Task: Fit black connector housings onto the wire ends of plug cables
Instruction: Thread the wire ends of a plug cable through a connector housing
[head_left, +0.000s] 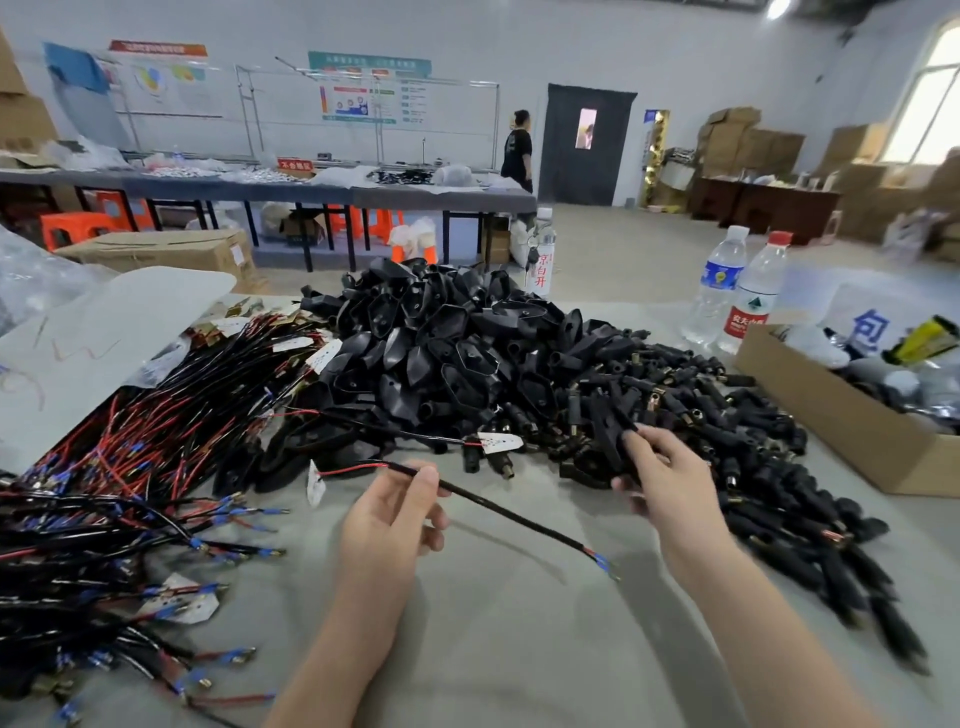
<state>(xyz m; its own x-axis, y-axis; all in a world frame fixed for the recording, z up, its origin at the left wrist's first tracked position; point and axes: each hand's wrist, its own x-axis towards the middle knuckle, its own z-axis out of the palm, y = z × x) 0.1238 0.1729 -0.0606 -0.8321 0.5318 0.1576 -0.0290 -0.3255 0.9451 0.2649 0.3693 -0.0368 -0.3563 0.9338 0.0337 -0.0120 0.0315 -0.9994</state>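
Gripping cable (519, 519), left hand (395, 514); housing (605, 436), right hand (665, 483).

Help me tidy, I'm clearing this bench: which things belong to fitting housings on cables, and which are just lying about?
In the job:
cable, pinched by the left hand
black housing, gripped by the right hand
housing pile
cable bundle

Lying about:
blue-label bottle
red-label bottle
cardboard box
white sheet
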